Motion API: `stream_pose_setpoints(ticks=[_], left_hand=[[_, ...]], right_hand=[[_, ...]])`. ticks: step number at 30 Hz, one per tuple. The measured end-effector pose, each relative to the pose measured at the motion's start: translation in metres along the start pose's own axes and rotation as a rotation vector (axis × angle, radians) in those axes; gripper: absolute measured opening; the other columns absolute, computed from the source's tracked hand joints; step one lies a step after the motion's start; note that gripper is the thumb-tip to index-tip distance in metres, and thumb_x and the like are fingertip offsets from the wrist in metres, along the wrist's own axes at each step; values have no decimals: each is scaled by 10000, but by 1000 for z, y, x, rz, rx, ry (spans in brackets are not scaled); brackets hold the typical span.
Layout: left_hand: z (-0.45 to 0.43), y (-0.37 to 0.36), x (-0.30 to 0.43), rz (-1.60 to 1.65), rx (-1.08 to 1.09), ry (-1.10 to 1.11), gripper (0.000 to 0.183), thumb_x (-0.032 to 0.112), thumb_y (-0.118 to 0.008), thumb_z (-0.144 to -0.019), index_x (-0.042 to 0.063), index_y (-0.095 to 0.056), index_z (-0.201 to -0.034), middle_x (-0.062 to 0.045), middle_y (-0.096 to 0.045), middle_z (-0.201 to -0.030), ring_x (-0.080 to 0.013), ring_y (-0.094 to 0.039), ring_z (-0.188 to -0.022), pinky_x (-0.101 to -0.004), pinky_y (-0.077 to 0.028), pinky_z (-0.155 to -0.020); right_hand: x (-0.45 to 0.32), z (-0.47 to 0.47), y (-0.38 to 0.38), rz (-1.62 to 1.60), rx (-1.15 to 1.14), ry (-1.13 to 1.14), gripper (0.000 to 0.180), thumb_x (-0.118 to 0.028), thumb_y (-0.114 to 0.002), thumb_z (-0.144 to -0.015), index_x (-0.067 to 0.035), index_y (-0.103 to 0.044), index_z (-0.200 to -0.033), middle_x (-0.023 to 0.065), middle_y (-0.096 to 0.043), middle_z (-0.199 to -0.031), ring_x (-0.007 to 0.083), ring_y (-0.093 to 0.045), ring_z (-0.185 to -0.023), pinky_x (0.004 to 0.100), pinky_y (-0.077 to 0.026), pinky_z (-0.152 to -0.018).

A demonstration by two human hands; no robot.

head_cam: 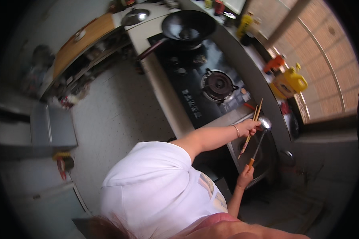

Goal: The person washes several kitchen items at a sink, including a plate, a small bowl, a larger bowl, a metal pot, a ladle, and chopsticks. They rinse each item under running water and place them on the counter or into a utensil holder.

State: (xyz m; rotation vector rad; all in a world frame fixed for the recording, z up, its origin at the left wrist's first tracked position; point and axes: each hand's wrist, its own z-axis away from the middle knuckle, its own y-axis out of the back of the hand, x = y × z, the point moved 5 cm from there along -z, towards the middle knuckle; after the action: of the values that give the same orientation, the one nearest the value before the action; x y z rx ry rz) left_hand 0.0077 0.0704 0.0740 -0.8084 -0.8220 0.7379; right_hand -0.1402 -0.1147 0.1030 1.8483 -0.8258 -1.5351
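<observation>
My left hand (247, 128) holds a pair of wooden chopsticks (258, 111), which stick out on both sides of the fist. Its fingertips are at the rim of a metal ladle's bowl (265, 123); whether they pinch it is unclear. Lower in the picture, my right hand (245, 177) grips the wooden end (251, 162) of the ladle's long handle. Both hands are over a metal sink (237, 152), whose basin is partly dark and covered by the arms and utensils.
Beside the sink is a black glass gas hob (179, 86) with a bare burner (219, 83). A black wok (188, 27) sits at its far end, handle over the counter edge. A yellow oil jug (287, 83) and bottles (245, 25) line the window ledge. A metal lid (135, 17) lies beyond.
</observation>
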Motion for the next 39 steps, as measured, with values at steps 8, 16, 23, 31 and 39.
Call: stream_pose_setpoints(ticks=[8,16,23,31,39], left_hand=[[259,96,153,318,-32,-399,217,312,-584,-850,123,-550,-750,-16,-551,-682,-26,-294,-392,-176,-237,-387],[516,279,294,93,169,-863,219,307,-573,-858,95,-570,-806,-11,-553,-632,-33,-339,-421,-159,-260,-392],[651,383,401,-83,466,-995,234,281,-597,-848,55,-631,-897,28,-528,-600,-47,-372,-417,-194,-291,-377],[678,432,557,-347,287,-799,239,280,-576,-864,45,-615,-886,40,-564,-671,-15,-418,-462,-155,-297,-389],[653,480,742,-500,423,-786,248,285,-536,-889,52,-578,-815,37,-507,-636,-27,-434,-506,-178,-334,-426]], right_hand=[[-192,44,-171,-251,-707,253,241,-183,-600,-832,-45,-470,-981,98,-587,-664,172,-587,-533,298,-464,-462],[-486,107,-302,-387,-975,837,310,-152,-622,-769,-34,-523,-1038,177,-583,-978,350,-570,-893,393,-467,-753],[-701,94,-367,-602,-606,810,671,50,-630,-718,-103,-325,-1295,124,-412,-1226,220,-564,-920,288,-506,-677],[-889,70,-462,-642,-823,1313,461,37,-628,-652,-113,-554,-1082,84,-554,-1045,277,-596,-853,331,-504,-716],[-1011,-21,-567,-396,-641,1644,260,-86,-618,-709,-163,-614,-957,42,-561,-814,267,-589,-689,356,-485,-578]])
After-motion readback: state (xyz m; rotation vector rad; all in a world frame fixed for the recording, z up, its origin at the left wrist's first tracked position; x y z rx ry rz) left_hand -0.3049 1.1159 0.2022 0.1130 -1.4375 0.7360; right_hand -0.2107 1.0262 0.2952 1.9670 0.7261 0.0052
